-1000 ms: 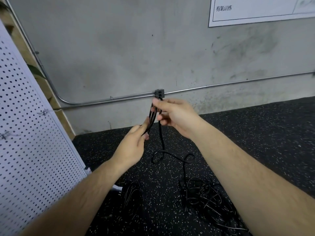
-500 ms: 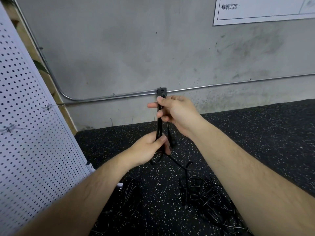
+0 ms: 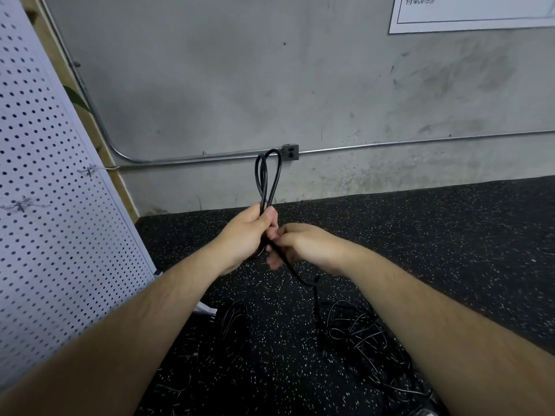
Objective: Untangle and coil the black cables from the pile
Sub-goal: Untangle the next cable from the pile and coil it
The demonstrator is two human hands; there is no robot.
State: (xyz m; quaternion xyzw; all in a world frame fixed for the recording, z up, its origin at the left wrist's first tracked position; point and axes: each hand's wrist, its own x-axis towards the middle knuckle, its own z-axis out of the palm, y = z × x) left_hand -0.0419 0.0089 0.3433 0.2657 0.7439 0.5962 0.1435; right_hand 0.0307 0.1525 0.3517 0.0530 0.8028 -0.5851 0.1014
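Left hand [image 3: 246, 235] fists the thin black rubber cable [image 3: 268, 175], loops poking to 12 o'clock — right hand [image 3: 306, 244] pinches its tail trailing to 5 o'clock.

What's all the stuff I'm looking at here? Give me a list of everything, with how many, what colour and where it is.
looped cable: one, black, loops standing up out of the left hand, tail dropping toward the pile
cable pile: one tangle, black, on the floor by the right forearm
smaller cable bundle: one, black, on the floor between the forearms
pegboard: one, white, at the left
conduit pipe: one, grey metal, along the wall
outlet box: one, grey, on the pipe
poster: one, white, on the wall, top right
floor: one, black with pale speckles
left hand: one, grips the loops
right hand: one, pinches the cable's tail
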